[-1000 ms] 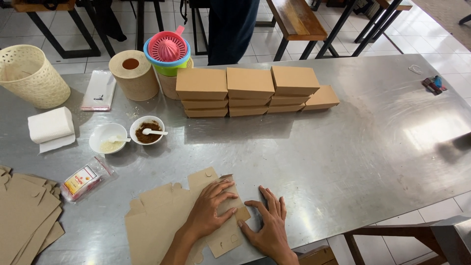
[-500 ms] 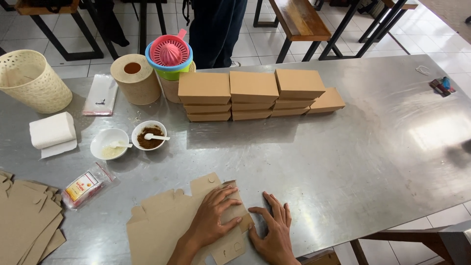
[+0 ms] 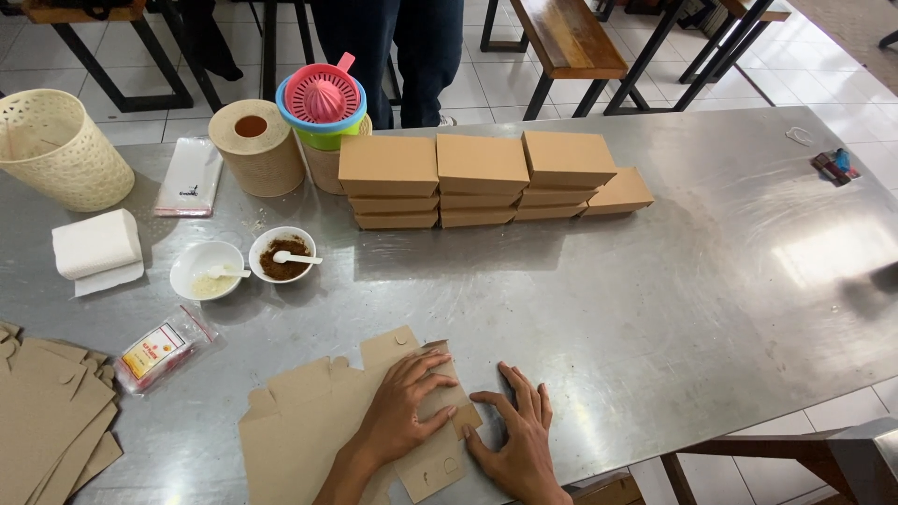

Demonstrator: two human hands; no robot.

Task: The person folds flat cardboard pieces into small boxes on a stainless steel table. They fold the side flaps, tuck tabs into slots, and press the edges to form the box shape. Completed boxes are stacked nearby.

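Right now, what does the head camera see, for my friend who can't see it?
Two bare hands, left and right, press flat on an unfolded cardboard sheet on a metal table. Behind stand stacked brown boxes, two small bowls and a pink juicer.

Flat cardboard box blank (image 3: 323,421): brown, die-cut, unfolded, lying on steel worktop (image 3: 655,309) at near edge. Tabs and notches along upper edge; small slots near lower right corner. Right end partly folded, one flap doubled over onto sheet. Left hand (image 3: 407,411) lies palm-down on folded flap, fingers (image 3: 432,360) spread. Right hand (image 3: 517,440) flat just beside blank's right edge, thumb touching cardboard.
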